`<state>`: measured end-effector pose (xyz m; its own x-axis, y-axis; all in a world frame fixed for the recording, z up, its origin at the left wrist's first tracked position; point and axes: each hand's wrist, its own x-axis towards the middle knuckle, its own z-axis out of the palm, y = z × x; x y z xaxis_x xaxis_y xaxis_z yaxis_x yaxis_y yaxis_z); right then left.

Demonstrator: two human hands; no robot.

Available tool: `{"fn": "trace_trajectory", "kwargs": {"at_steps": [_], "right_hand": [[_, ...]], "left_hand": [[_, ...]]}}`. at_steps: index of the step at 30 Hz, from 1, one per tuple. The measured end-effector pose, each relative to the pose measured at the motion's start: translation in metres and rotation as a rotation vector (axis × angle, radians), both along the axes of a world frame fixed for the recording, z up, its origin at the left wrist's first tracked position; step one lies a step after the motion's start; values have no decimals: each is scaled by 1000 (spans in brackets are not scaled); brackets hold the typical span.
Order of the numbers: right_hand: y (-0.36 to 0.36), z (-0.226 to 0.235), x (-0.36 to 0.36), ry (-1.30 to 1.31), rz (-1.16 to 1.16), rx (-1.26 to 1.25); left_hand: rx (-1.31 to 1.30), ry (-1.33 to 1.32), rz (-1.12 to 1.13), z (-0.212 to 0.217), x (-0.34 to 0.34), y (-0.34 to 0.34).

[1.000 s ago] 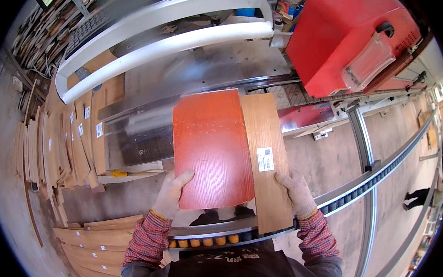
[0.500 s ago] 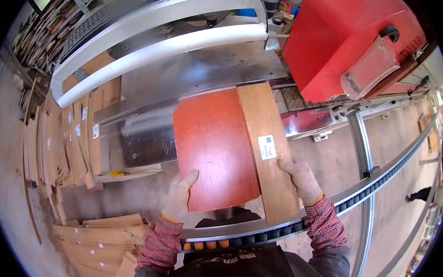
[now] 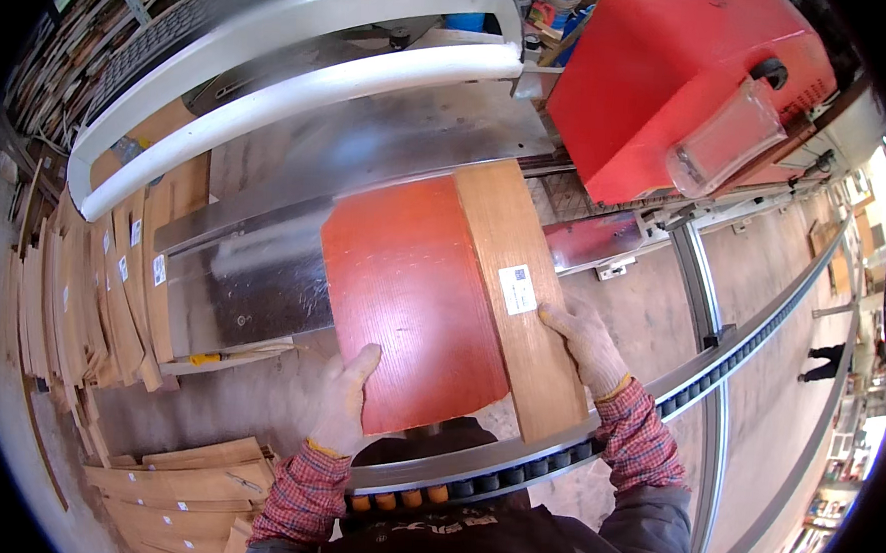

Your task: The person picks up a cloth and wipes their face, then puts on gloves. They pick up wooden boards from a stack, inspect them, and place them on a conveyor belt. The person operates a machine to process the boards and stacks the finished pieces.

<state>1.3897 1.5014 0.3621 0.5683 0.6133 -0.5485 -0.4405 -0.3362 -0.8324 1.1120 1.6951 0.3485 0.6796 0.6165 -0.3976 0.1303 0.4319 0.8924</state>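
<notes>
A reddish-orange board (image 3: 416, 305) lies flat in front of me, its far end on the metal machine table. Along its right side runs a narrower light-brown wooden plank (image 3: 511, 230) with a white label (image 3: 516, 290). My left hand (image 3: 342, 403), in a pale work glove, grips the red board's near left edge, thumb on top and fingers underneath. At the plank's right edge my right hand (image 3: 587, 352), gloved too, is closed with the thumb side on top; its other fingers are partly hidden. The two pieces sit side by side.
A roller rail (image 3: 534, 460) crosses in front of my body. A white frame bar (image 3: 301, 114) spans the table, and a red machine housing (image 3: 673, 88) stands far right. Labelled wood pieces (image 3: 112, 279) lean at left, with more boards (image 3: 181, 493) stacked lower left.
The whole scene sits slightly farther left in the picture, as the head view has shifted. Both hands keep the same hold on the boards. At far right, more of a person's dark legs shows.
</notes>
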Motion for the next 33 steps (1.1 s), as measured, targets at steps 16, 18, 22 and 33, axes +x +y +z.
{"fn": "trace_trajectory", "kwargs": {"at_steps": [16,18,22,33], "right_hand": [[-17,-29,13,-200,62,-86],[-6,4,9,-93,78,-45],[-11,8,20,-23,43,-43],[-43,7,63,-29,75,-76]], "left_hand": [[8,71,-89,-21,-1,2],[-274,48,99,5,15,-6],[-554,6,271,-4,28,-15],[-267,22,251,-16,68,-41]]}}
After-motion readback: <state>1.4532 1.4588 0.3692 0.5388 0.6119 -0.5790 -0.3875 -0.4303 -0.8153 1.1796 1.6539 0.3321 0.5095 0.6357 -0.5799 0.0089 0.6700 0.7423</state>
